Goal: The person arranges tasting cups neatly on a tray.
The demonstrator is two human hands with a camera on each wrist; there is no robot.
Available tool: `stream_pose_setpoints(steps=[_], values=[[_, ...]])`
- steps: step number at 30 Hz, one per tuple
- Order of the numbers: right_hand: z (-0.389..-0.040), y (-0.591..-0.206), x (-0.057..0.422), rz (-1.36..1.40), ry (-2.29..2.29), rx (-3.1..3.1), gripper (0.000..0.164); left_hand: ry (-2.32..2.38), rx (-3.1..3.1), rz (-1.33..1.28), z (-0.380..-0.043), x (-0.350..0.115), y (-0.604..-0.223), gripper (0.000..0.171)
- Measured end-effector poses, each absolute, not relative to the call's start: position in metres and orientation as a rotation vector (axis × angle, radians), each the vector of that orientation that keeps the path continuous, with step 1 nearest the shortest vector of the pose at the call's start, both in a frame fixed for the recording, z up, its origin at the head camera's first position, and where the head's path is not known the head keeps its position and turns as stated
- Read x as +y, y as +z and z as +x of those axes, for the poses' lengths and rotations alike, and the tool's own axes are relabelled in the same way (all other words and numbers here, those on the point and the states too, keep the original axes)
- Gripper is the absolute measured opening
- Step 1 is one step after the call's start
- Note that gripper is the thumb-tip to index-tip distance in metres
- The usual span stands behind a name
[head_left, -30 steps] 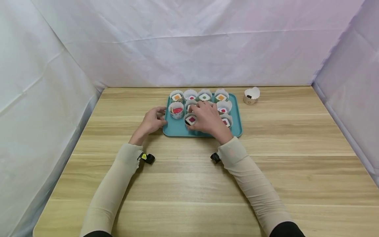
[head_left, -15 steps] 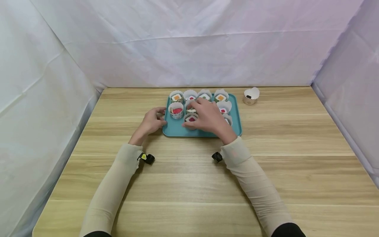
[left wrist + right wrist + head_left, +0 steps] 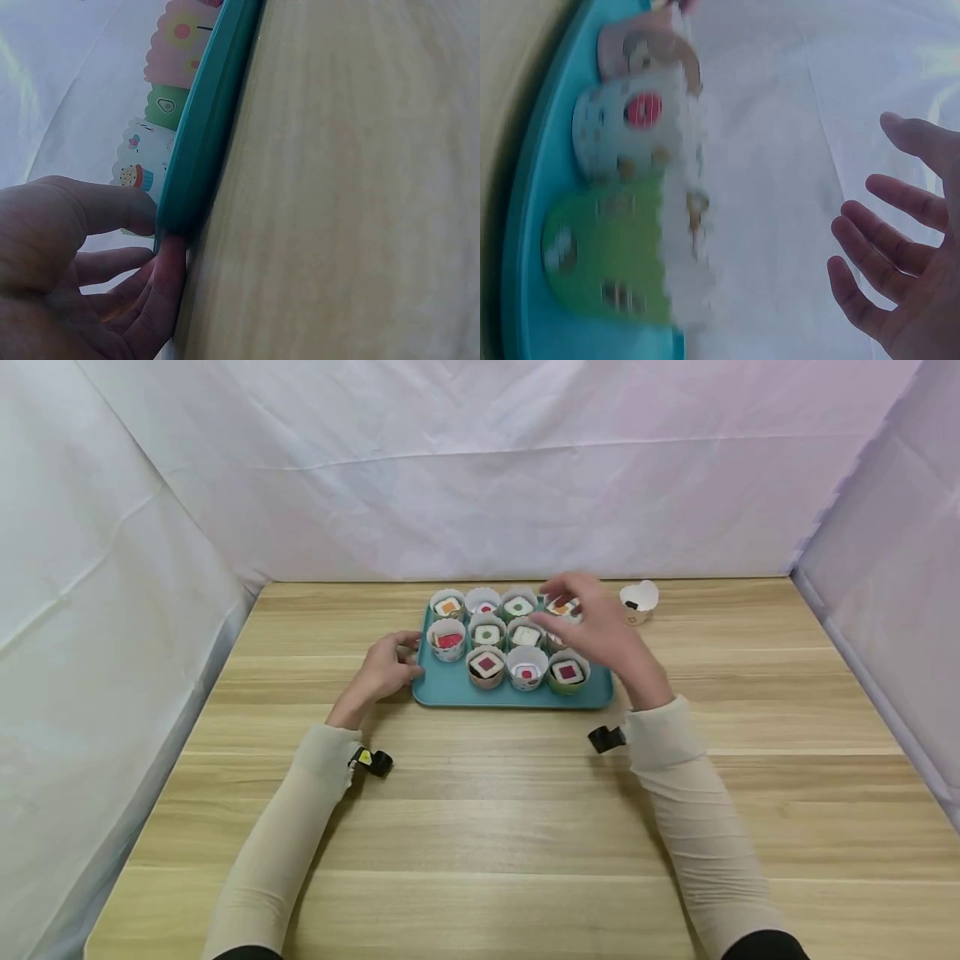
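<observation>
A teal tray (image 3: pixel 447 687) holds several scalloped paper baking cups in three rows. In them lie small pieces, many white-topped with a coloured centre, like sushi rolls; one cup (image 3: pixel 447 641) at the left has a red piece. My left hand (image 3: pixel 386 668) grips the tray's left edge; the left wrist view has its thumb and fingers (image 3: pixel 171 277) at the rim. Above the tray's right part hovers my right hand (image 3: pixel 596 622), partly hiding the cups under it. Its fingers are spread and hold nothing in the right wrist view, beside a green cup (image 3: pixel 607 255).
One more paper cup (image 3: pixel 636 603) with something dark inside stands on the wooden table (image 3: pixel 480 827), right of the tray. White cloth (image 3: pixel 480 510) hangs behind the table and along both sides.
My right hand has lifted off the middle cups and moved to the right, uncovering the cups in the front row. My left hand stays at the tray's edge.
</observation>
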State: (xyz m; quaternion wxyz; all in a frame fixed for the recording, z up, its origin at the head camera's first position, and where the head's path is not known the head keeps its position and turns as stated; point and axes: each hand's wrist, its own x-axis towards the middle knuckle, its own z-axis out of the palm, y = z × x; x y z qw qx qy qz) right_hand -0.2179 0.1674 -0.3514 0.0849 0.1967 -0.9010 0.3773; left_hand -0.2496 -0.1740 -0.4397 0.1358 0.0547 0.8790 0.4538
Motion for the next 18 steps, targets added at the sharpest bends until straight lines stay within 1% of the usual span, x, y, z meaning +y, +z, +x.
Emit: stream_pose_setpoints(steps=[5,13,15,18], values=[[-0.225,-0.36,0.208,0.426,1.167,-2.684,0.046,1.306,2.549,0.159,-0.251,-0.172,-0.44,0.067],[-0.235,-0.376,0.264,0.125,1.302,-2.637,0.055,1.301,2.55,0.149,-0.25,-0.172,-0.439,0.067],[-0.24,-0.381,0.274,0.044,1.35,-2.61,0.058,1.303,2.55,0.149,-0.25,-0.172,-0.438,0.067],[-0.249,-0.386,0.286,-0.063,1.388,-2.616,0.069,1.298,2.551,0.149,-0.249,-0.173,-0.437,0.068]])
